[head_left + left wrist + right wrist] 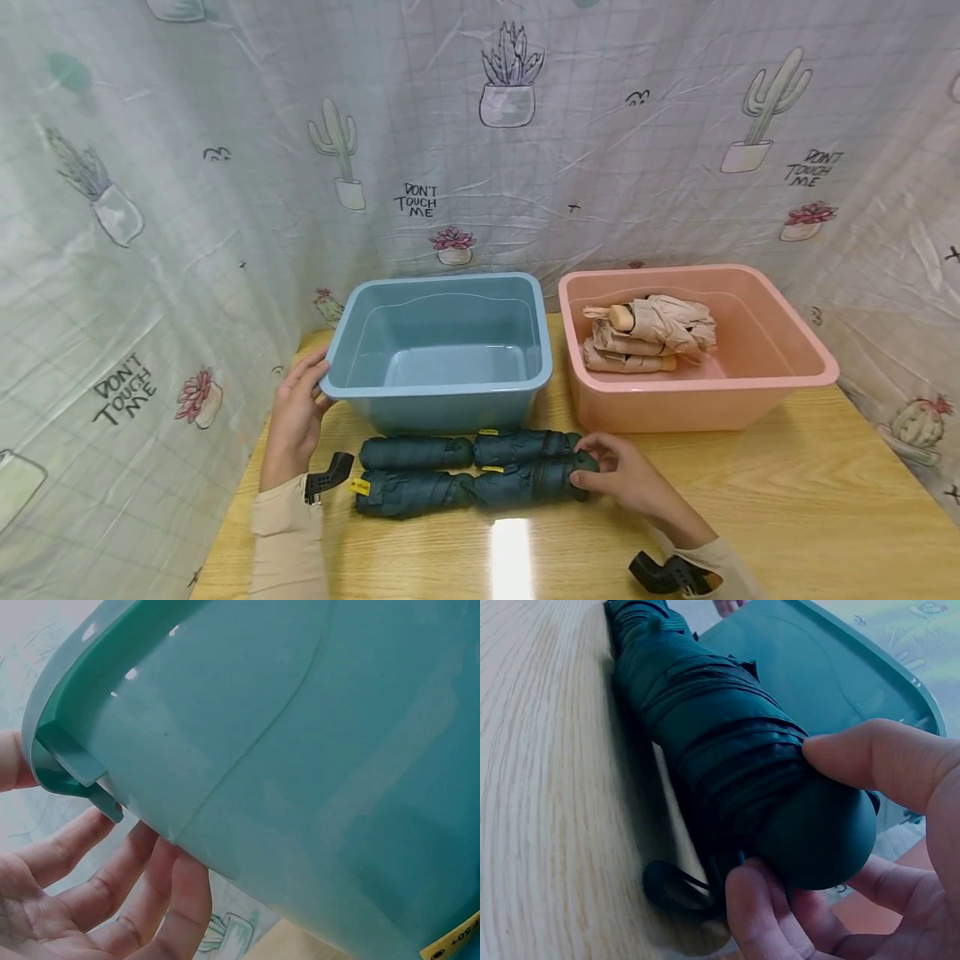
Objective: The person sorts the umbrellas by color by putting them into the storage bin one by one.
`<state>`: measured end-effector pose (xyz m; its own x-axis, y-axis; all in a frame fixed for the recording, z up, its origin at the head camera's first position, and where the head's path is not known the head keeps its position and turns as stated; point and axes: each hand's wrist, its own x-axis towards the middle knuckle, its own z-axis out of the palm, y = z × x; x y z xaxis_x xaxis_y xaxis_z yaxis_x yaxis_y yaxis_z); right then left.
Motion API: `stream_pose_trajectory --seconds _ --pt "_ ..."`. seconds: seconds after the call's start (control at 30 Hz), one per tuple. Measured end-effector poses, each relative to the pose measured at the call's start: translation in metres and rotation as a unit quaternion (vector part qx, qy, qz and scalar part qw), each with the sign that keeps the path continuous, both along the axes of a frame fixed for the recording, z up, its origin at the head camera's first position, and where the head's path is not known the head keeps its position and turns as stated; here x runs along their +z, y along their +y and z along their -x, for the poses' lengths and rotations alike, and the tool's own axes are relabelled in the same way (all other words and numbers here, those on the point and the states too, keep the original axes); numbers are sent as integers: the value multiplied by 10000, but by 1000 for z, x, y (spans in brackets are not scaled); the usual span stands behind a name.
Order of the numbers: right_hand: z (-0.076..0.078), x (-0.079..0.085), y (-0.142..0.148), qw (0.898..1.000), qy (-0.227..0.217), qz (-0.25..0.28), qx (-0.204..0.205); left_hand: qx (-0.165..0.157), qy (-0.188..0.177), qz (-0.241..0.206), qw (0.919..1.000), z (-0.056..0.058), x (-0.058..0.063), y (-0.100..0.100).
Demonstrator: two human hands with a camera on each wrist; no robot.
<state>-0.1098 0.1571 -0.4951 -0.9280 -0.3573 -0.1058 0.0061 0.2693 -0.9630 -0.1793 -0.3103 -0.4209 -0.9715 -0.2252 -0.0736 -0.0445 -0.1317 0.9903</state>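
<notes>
My left hand [296,408] grips the blue bin [442,389] at its left front corner; in the left wrist view the rim runs between thumb and fingers, and the fingertips touch the outer wall [247,750]. Before the bin lie several folded dark green umbrellas in two rows on the table. At the right end of the front row, my right hand [618,475] pinches the rounded end of an umbrella [712,727], thumb above and fingers below. A wrist loop [671,889] hangs by that end. Another umbrella [408,493] with a yellow tag lies left of it.
A pink bin [675,404] stands right of the blue one, with several beige folded umbrellas [667,325] in it. Both bins sit on a wooden table [795,492], close to a patterned curtain [600,167] behind and at the sides.
</notes>
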Motion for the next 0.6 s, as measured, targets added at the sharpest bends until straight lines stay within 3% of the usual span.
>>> stream_pose_trajectory --seconds 0.33,0.6 --pt "-1 5 -1 9998 -170 113 -3 -47 34 -30 10000 -1 -1 -1" --pt "-1 6 -1 9872 -967 1258 157 -167 69 -98 9998 -1 -1 -2"
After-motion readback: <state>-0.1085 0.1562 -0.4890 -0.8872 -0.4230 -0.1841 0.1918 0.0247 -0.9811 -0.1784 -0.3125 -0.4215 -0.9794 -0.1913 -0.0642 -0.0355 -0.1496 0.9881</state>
